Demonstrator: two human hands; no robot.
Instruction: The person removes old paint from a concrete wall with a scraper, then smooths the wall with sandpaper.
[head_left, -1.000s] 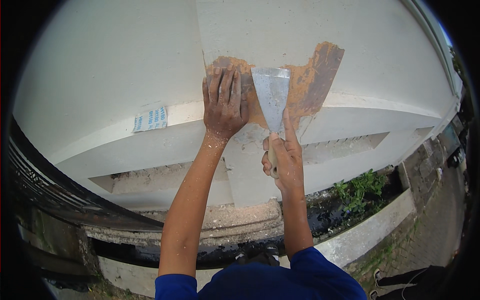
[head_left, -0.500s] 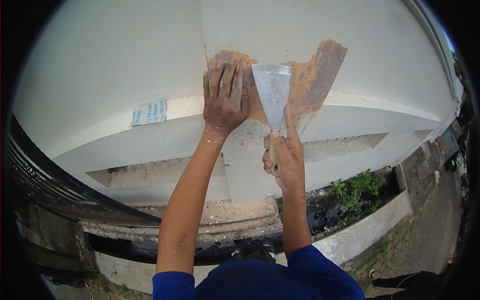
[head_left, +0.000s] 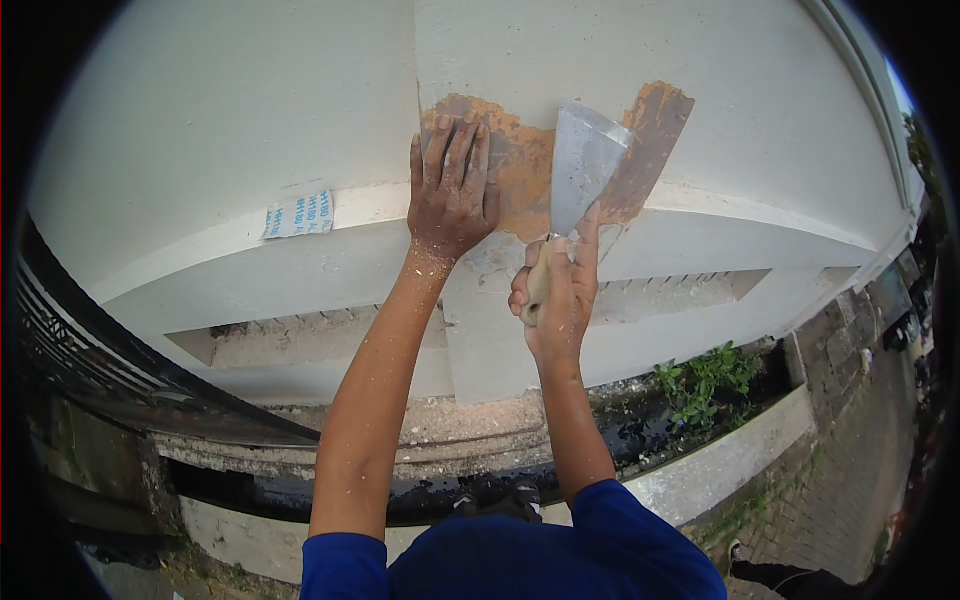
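Note:
My right hand [head_left: 562,285] grips a paint scraper [head_left: 583,165] by its pale handle, the forefinger stretched along the wide metal blade. The blade tilts to the right and lies over the bared brown and orange patch [head_left: 527,165] of the white wall [head_left: 250,110]. Whether its edge touches the wall I cannot tell. My left hand [head_left: 452,190] rests flat on the left part of that patch, fingers stretched upward, holding nothing. Pale flecks cling to its wrist and forearm.
A piece of sandpaper [head_left: 299,214] with blue print on its back lies on the wall's ledge at left. Below the wall runs a dark drain [head_left: 650,440] with a leafy plant [head_left: 708,385]. A black metal gate [head_left: 110,360] stands at left. Another person's shoe shows at lower right.
The scraper's blade has swung from nearly upright to a rightward tilt and shifted right across the patch. My right hand has turned with it and risen slightly. The left hand stays on the wall.

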